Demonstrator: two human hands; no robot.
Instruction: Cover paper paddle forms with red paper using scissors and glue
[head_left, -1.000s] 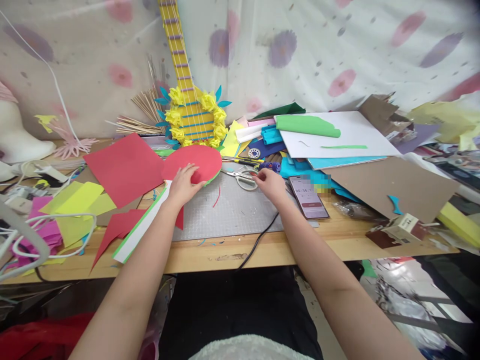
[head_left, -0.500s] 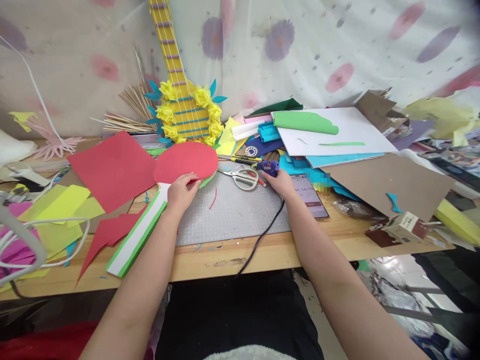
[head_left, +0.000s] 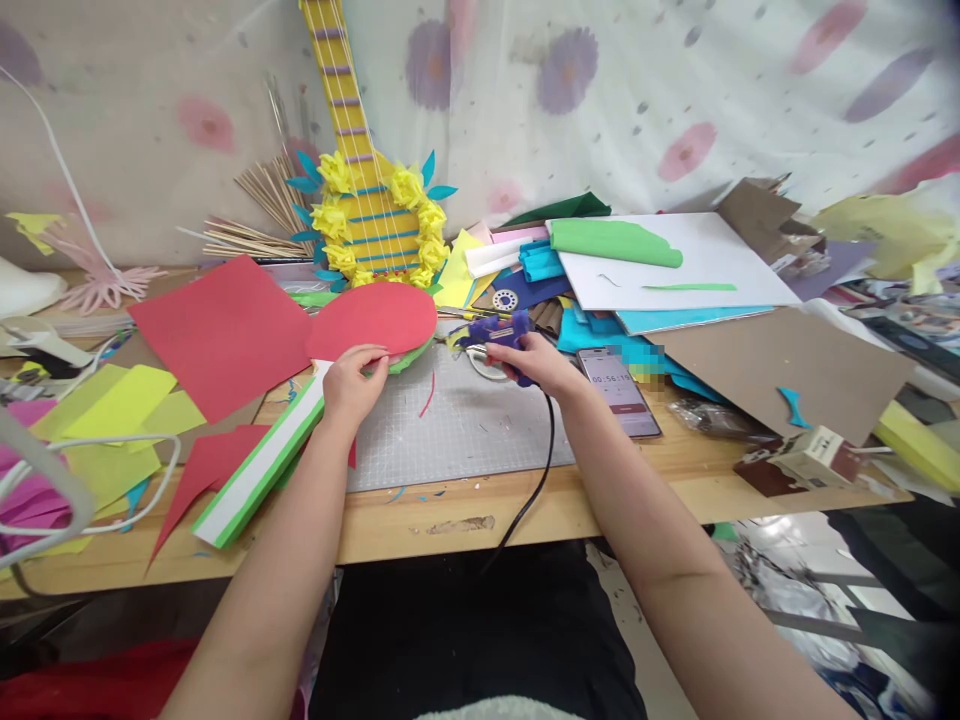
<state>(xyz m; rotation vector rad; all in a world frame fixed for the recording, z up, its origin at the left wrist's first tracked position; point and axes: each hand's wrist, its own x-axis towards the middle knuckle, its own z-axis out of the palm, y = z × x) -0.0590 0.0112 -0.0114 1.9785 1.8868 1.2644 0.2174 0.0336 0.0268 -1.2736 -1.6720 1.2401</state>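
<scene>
Swung the blue glue gun point(head_left: 493, 330) left over the scissors point(head_left: 486, 377) since half a second ago. Left of the cutting mat point(head_left: 454, 430), can see a green-edged white strip point(head_left: 262, 455). Pinching a smooth, flat red disc point(head_left: 371, 318), green underneath, at the mat's far-left corner with the left hand point(head_left: 355, 385), fingertips nearly together. Gripping the gun above the mat with the right hand point(head_left: 544, 363), fingers curled round.

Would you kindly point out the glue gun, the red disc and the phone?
Glue gun point(head_left: 496, 329), head view: its purple body.
Red disc point(head_left: 373, 318), head view: its upper face.
Phone point(head_left: 618, 393), head view: its screen.
</scene>
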